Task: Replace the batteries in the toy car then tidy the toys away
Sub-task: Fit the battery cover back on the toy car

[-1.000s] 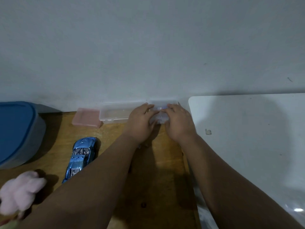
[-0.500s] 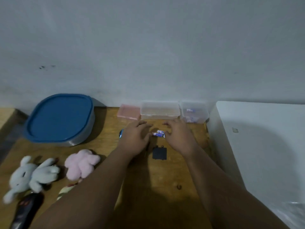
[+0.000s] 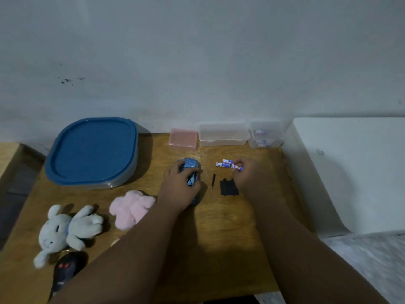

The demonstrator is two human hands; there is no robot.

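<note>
A blue toy car (image 3: 190, 170) lies on the wooden table (image 3: 219, 238), and my left hand (image 3: 178, 188) is closed over its body. Just right of it lie a thin black screwdriver (image 3: 213, 183) and the flat black battery cover (image 3: 228, 187). Two blue-and-white batteries (image 3: 224, 163) rest on the table behind the cover. My right hand (image 3: 248, 174) pinches a third battery (image 3: 237, 166) beside them. A small clear box (image 3: 266, 137) with more batteries stands at the wall.
A blue-lidded container (image 3: 92, 152) sits back left. A pink box (image 3: 183, 139) and a long clear box (image 3: 223, 134) line the wall. A white plush rabbit (image 3: 65, 231), a pink plush (image 3: 131, 207) and a black remote (image 3: 64, 275) lie front left. A white unit (image 3: 350, 172) borders the right.
My hands came back from the clear boxes at the wall. Batteries now lie on the table, my left hand has taken hold of the car, and the view tilted down and left.
</note>
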